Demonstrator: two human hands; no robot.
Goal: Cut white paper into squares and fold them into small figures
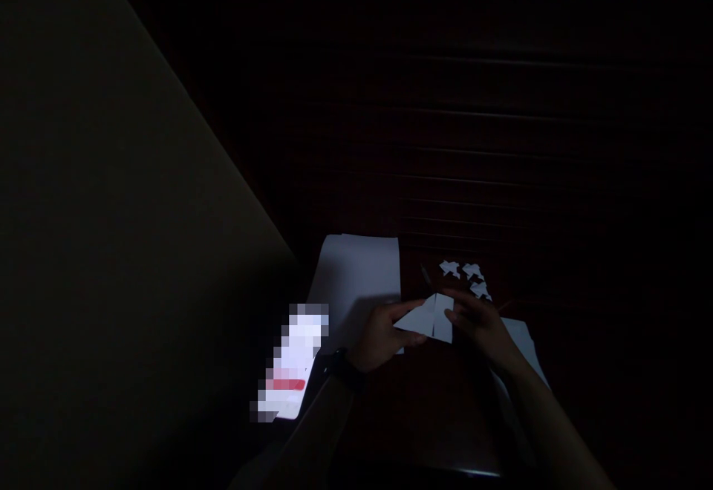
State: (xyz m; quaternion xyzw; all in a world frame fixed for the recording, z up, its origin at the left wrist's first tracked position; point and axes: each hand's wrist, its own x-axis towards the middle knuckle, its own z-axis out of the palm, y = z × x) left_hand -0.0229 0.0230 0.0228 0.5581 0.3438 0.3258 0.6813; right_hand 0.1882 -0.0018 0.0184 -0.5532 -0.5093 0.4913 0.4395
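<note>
The scene is very dark. My left hand [384, 335] pinches the left corner of a small folded white paper [430, 318], thumb under and fingers over it; a dark watch sits on that wrist. My right hand [480, 324] rests its fingers on the right side of the same folded paper, pressing it against the dark wooden table [423, 401]. The paper has a pointed, triangular fold with a crease down its middle.
A stack of white sheets [356, 278] lies behind my left hand. Three small folded paper pieces [466, 276] sit behind my right hand. Another white sheet [523, 345] lies under my right forearm. A bright lit screen [292, 364] glows at the left. A pale wall fills the left side.
</note>
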